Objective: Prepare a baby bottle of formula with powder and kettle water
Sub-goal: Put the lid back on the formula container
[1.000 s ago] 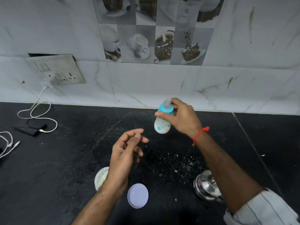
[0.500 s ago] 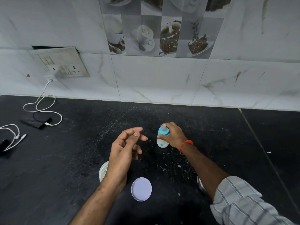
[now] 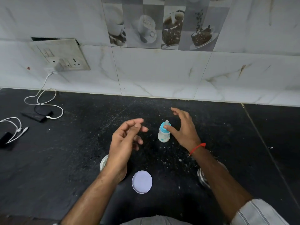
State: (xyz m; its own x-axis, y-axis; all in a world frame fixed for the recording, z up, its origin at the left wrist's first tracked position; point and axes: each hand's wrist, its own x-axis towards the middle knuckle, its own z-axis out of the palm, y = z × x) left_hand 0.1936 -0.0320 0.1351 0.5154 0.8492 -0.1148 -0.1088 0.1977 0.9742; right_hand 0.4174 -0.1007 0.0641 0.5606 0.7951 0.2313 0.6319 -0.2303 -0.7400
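The baby bottle (image 3: 164, 133) stands upright on the black counter (image 3: 78, 159), teat on. Your right hand (image 3: 185, 130) is beside it, fingers spread, thumb by the blue collar. Your left hand (image 3: 125, 140) hangs empty, fingers loosely curled. Lift away gently so it won't tip.

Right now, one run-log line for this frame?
phase: bottle set down | baby bottle: upright on counter, capped | right hand: open, thumb at collar | left hand: open, empty | lid: off, lying flat
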